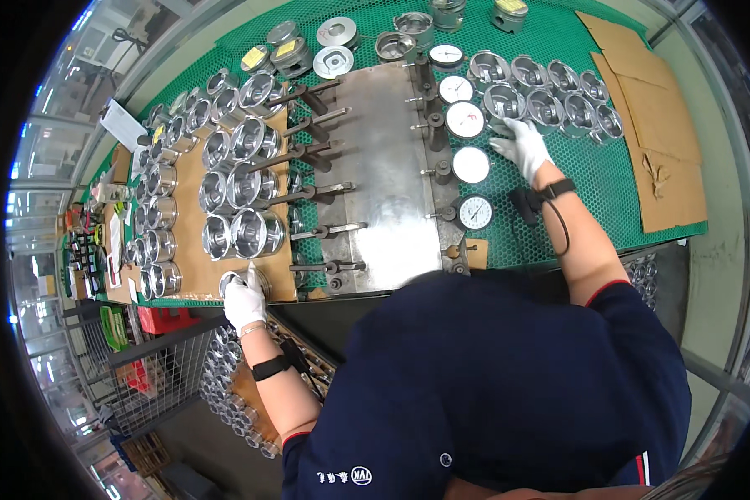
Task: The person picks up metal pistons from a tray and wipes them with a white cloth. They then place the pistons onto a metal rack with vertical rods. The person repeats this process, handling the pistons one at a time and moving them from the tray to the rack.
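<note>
Reading from my end: both gloved hands are at work on the piston-shaped metal parts, one on each side of the bench point(587, 196). Left hand point(246, 302): fingers bent over the near-left part point(263, 285), at the near edge of the brown cardboard point(193, 271); the palm hides the grip, so I cannot tell whether it is closed. Right hand point(522, 148): fingers loosely spread, thumb apart, fingertips at the near rim of the right-side part point(503, 102); no lifting grasp shows. Between them lies the bare steel plate point(383, 167), with dial gauges point(471, 165) along its right side.

Step in hand, my judgement: handling parts at both ends of a gauging layout, one being placed or picked on each side. Next move, I judge, calls for a sure hold on the left and a clean release on the right, without nudging neighbouring rims.
</note>
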The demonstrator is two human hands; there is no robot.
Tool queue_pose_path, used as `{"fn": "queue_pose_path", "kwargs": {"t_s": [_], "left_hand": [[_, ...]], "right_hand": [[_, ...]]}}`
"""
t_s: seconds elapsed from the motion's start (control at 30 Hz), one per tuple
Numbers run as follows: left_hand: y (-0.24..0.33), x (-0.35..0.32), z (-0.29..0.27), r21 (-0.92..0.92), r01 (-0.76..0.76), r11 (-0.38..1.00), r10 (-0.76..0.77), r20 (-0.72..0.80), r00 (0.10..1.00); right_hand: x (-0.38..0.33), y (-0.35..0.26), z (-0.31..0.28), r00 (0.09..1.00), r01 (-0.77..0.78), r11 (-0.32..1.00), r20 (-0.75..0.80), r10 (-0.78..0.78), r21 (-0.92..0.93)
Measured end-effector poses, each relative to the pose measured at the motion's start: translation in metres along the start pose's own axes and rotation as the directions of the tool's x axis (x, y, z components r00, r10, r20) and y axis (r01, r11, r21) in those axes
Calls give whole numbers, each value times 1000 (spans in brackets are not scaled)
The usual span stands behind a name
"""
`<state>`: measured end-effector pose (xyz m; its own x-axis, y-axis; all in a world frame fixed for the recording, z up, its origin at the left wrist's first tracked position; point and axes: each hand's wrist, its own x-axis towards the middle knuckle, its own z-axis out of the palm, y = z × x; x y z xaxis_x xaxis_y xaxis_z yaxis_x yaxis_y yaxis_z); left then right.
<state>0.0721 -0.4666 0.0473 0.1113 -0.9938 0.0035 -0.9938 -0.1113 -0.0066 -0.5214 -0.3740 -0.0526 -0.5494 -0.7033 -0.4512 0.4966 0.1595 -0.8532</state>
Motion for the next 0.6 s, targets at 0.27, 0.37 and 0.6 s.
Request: {"fn": "queue_pose_path", "kwargs": {"t_s": [0.27,0.37,0.6], "left_hand": [[55,-44,-89,-917,350,191,132,377,917],[90,-63,-104,-931,363,-40,350,327,878],[127,-75,-80,-735,664,137,774,498,391]], "right_hand": [[-154,-58,28,937,351,915,80,-341,-200],[-221,-70,102,858,338,872,497,-129,-356],[-236,-9,145,401,899,348,817,-414,-265]]}}
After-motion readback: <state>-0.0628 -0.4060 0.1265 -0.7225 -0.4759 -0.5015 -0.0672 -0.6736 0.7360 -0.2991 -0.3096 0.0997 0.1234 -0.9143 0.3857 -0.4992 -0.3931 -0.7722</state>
